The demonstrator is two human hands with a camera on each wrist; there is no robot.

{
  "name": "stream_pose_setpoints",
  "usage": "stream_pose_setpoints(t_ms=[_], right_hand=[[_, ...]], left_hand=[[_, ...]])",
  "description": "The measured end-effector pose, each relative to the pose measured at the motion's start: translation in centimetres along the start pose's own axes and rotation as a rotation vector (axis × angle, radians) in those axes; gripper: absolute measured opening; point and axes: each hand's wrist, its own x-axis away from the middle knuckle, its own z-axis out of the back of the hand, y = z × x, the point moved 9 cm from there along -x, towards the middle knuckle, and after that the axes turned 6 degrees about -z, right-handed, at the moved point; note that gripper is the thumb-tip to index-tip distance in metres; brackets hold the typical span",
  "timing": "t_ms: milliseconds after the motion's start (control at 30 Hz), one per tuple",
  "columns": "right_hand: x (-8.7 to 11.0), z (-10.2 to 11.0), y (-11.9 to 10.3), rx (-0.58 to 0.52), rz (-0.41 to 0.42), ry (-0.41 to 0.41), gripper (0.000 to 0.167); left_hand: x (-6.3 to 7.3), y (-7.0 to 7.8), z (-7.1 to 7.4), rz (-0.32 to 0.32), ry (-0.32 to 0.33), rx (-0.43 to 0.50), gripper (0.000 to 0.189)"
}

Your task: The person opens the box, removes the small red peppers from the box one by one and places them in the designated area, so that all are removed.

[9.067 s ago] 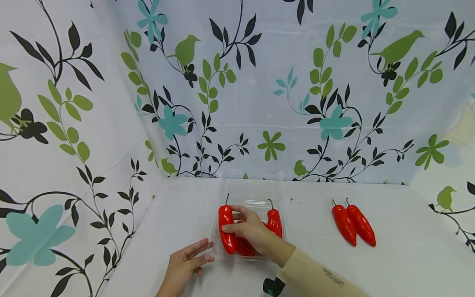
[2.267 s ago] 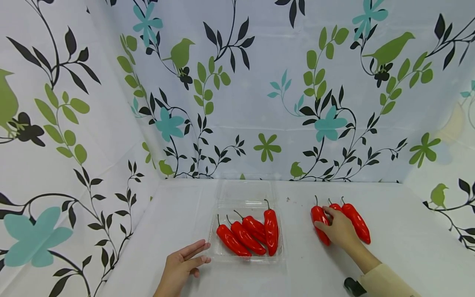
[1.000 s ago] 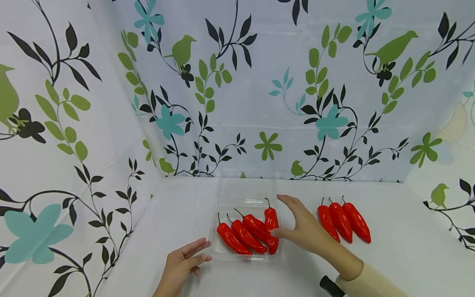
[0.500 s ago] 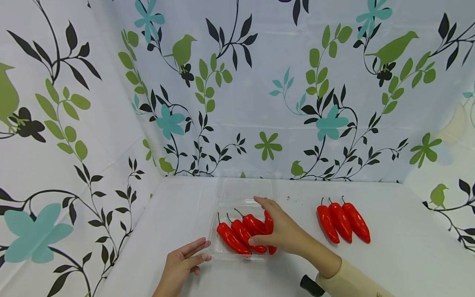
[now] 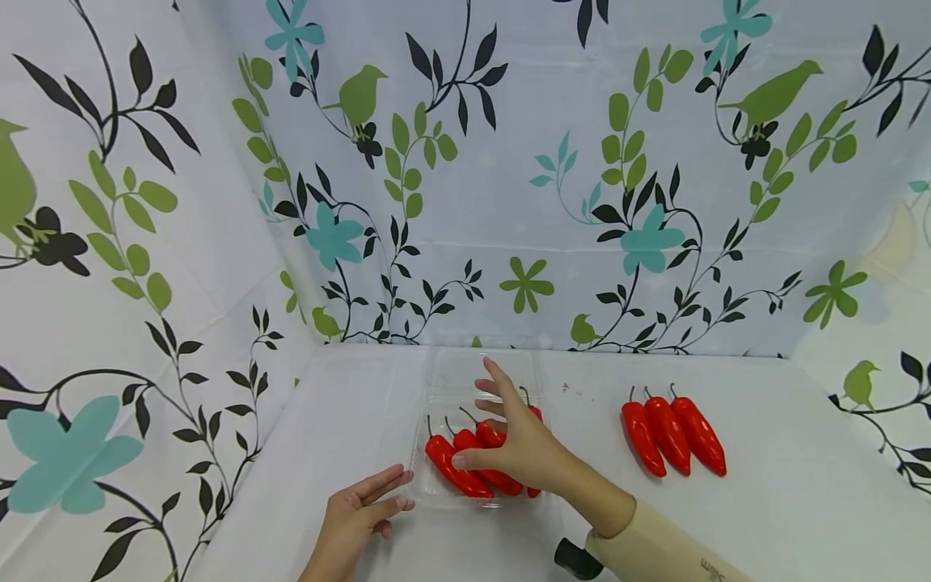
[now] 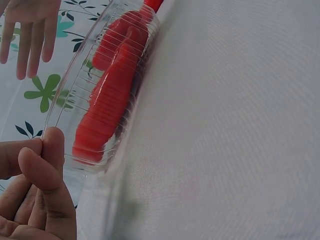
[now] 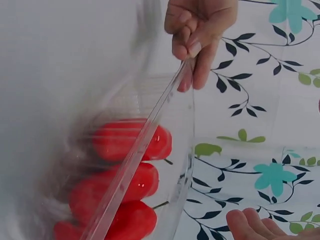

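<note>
A clear plastic clamshell container (image 5: 436, 499) lies on the white table, its lid (image 5: 451, 372) folded back. Several red chili peppers (image 5: 449, 465) with thin stems are inside. My left hand (image 5: 356, 517) is at the container's left side; in the right wrist view its thumb and fingers (image 7: 194, 47) pinch the rim (image 7: 135, 150). Over the container my right hand (image 5: 520, 449) holds nothing, fingers spread and thumb apart, hiding part of the rightmost peppers. Whether it touches any pepper I cannot tell. In the left wrist view peppers (image 6: 107, 100) show through the ribbed wall.
Three red chili peppers (image 5: 665, 436) lie side by side on the table to the right. A patterned cloth (image 5: 524, 202) with leaves and birds stands behind the table and along its left. A black device (image 5: 577, 559) sits by the right sleeve (image 5: 655, 537).
My right hand, which held a pepper at the right-hand group, has let it go there and moved left over the container. My left hand stays at the container's side.
</note>
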Motion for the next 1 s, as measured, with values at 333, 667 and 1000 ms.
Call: stream_pose_setpoints(t_ms=[333,667,1000], right_hand=[[-0.7,0.0,1.2,-0.171,-0.078,0.099,0.111],[-1.2,-2.4,2.9,-0.019,-0.161,-0.003,0.1],[-1.2,-4.1,3.8,0.163,-0.193,-0.059,0.108]], left_hand=[[-0.1,0.0,0.0,-0.002,-0.005,0.005,0.049],[-0.1,-0.1,0.0,-0.008,-0.008,0.018,0.049],[-0.1,-0.2,0.1,-0.006,-0.004,0.019,0.049]])
